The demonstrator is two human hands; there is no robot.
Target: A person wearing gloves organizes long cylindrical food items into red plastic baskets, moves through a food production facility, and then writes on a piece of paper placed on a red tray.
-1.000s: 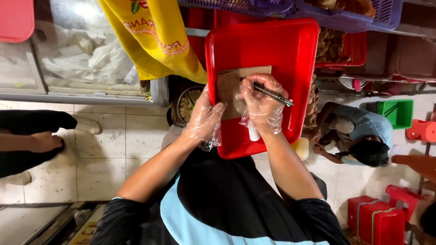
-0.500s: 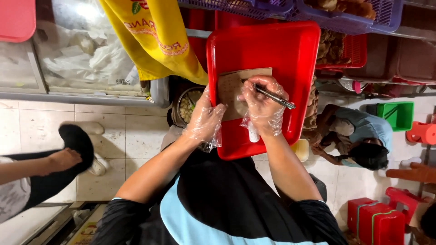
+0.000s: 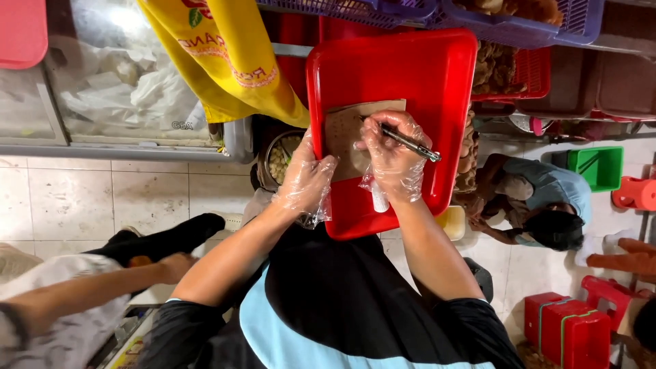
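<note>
While both hands wear thin, crinkled clear plastic gloves, the right hand (image 3: 393,160) is closed around a slim black pen with a silver tip (image 3: 408,142), its point pressed to a flat brown piece of card (image 3: 350,137). That card lies on a glossy red plastic tray with rounded corners (image 3: 417,75). With fingers spread, the left hand (image 3: 306,179) presses the card's lower left edge and grips nothing. A small white tube (image 3: 378,198) rests on the tray beneath the right hand. Pale glazed floor tiles (image 3: 75,201) lie below.

place: food stall/market shop | cues: glass display case (image 3: 102,89), purple baskets (image 3: 478,14) of fried food, plastic stools (image 3: 567,328), tiled floor (image 3: 75,205)
</note>
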